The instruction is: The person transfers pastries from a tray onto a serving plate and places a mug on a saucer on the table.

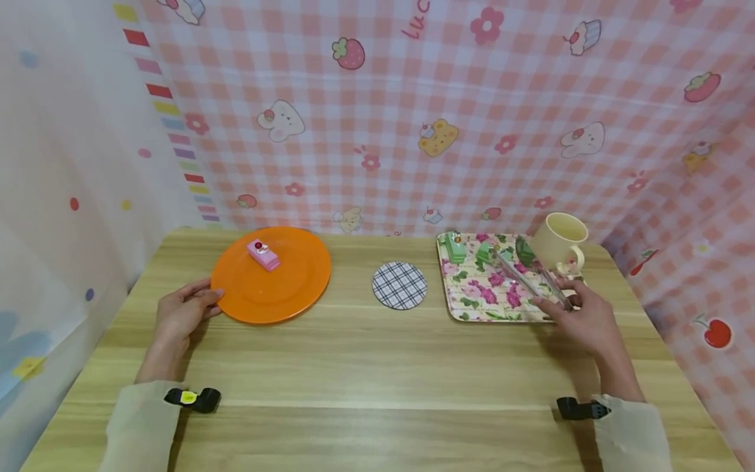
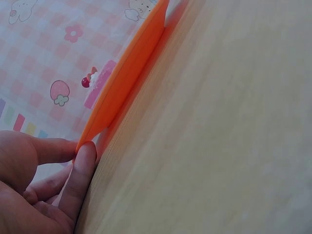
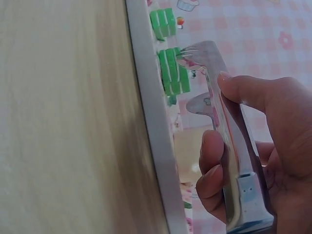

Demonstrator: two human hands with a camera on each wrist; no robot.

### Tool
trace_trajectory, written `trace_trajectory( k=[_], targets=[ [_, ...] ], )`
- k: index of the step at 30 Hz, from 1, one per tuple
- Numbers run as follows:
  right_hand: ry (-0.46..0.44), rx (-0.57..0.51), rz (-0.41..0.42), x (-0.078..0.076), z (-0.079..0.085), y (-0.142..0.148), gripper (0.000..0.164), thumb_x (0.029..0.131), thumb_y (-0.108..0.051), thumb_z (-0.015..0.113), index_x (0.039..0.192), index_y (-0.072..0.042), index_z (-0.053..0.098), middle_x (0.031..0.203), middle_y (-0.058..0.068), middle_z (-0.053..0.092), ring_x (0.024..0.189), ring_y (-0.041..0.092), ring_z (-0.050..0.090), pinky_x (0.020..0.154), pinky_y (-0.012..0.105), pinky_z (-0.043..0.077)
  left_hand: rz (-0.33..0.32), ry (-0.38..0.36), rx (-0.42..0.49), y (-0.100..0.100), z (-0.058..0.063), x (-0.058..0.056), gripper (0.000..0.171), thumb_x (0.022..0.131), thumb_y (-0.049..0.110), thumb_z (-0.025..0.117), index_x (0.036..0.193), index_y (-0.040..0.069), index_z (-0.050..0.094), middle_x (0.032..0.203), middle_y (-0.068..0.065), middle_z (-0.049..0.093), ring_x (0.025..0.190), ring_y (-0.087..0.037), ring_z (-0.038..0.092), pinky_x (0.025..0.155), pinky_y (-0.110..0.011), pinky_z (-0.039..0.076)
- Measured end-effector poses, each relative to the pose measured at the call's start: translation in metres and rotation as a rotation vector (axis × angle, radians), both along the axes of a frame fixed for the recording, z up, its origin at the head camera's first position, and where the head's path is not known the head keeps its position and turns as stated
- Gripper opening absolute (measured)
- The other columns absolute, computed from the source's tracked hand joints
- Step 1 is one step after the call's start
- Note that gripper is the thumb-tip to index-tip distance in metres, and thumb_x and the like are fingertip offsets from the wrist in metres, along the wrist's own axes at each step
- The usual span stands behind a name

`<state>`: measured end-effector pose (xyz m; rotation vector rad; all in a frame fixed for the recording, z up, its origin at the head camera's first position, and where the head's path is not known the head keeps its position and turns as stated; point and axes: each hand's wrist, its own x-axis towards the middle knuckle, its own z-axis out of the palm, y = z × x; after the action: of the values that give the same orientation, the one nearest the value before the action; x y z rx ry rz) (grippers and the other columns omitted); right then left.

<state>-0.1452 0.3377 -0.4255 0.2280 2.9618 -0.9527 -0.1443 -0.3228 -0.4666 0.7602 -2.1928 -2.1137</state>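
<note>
My left hand (image 1: 181, 313) pinches the left rim of a round orange plate (image 1: 295, 288) between thumb and fingers. On that plate lies a pink toy cake slice (image 1: 263, 255) with a red cherry. In my right hand (image 1: 592, 319) are metal serving tongs (image 3: 229, 141), one arm ending in a fork, the other in a spoon. Their ends stand apart above a floral tray (image 1: 472, 308). The fork end overlaps a green cake slice (image 3: 173, 73) in the right wrist view; whether they touch I cannot tell. Another green cake slice (image 1: 455, 247) sits in the tray's back left corner.
A cream mug (image 1: 551, 242) stands at the tray's back right, near the tongs. Between plate and tray lies a round checked coaster (image 1: 400, 286). A pink checked cloth (image 1: 389, 131) hangs behind the wooden table (image 1: 377, 367), with more cloth at both sides.
</note>
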Motion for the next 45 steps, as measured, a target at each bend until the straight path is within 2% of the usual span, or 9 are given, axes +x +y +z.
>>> trace_trajectory(
  k=[5,11,19,25,32,45],
  targets=[
    [-0.03,-0.023,0.017,-0.002,-0.007,0.001,0.075,0.094,-0.06,0.065,0.142,-0.005,0.049,0.092,0.013,0.069,0.071,0.017,0.066,0.062,0.025,0.048,0.002,-0.006,-0.004,0.0,0.001,0.0,0.059,0.097,0.006,0.068,0.15,-0.004,0.045,0.08,0.018,0.069,0.073,0.0,0.07,0.07,-0.018,0.064],
    [-0.008,-0.03,0.018,-0.005,-0.013,-0.003,0.074,0.095,-0.062,0.063,0.14,-0.005,0.052,0.079,0.011,0.069,0.063,0.015,0.064,0.054,0.025,0.047,0.011,-0.004,-0.006,0.0,0.0,0.0,0.058,0.097,0.006,0.069,0.15,-0.005,0.046,0.079,0.017,0.069,0.072,0.0,0.07,0.069,-0.018,0.064],
    [0.009,-0.031,0.017,-0.006,-0.017,-0.009,0.073,0.094,-0.062,0.064,0.14,-0.006,0.055,0.088,0.013,0.071,0.064,0.015,0.067,0.055,0.024,0.048,0.016,-0.003,0.001,-0.002,0.0,-0.001,0.058,0.097,0.006,0.068,0.15,-0.005,0.046,0.08,0.017,0.069,0.072,0.0,0.07,0.069,-0.018,0.064],
    [0.021,-0.005,0.028,-0.005,-0.015,-0.01,0.068,0.095,-0.061,0.063,0.134,-0.005,0.06,0.085,0.012,0.073,0.062,0.014,0.066,0.055,0.023,0.046,-0.002,0.003,0.002,-0.002,0.001,0.0,0.061,0.097,0.007,0.068,0.151,-0.005,0.044,0.081,0.017,0.069,0.073,0.0,0.07,0.069,-0.018,0.064],
    [0.059,-0.029,0.045,-0.005,-0.017,-0.014,0.061,0.097,-0.055,0.064,0.129,-0.002,0.062,0.08,0.012,0.073,0.057,0.013,0.064,0.047,0.025,0.045,-0.01,-0.004,-0.012,-0.001,0.0,-0.001,0.06,0.098,0.006,0.067,0.152,-0.004,0.043,0.082,0.017,0.068,0.074,0.0,0.07,0.07,-0.018,0.064],
    [0.11,-0.011,0.052,-0.004,-0.017,-0.016,0.055,0.099,-0.051,0.064,0.122,-0.001,0.064,0.077,0.011,0.072,0.054,0.013,0.062,0.045,0.026,0.044,-0.014,0.003,-0.018,-0.002,-0.002,-0.001,0.06,0.098,0.007,0.067,0.152,-0.004,0.044,0.082,0.017,0.068,0.074,0.0,0.07,0.07,-0.018,0.064]
  ],
)
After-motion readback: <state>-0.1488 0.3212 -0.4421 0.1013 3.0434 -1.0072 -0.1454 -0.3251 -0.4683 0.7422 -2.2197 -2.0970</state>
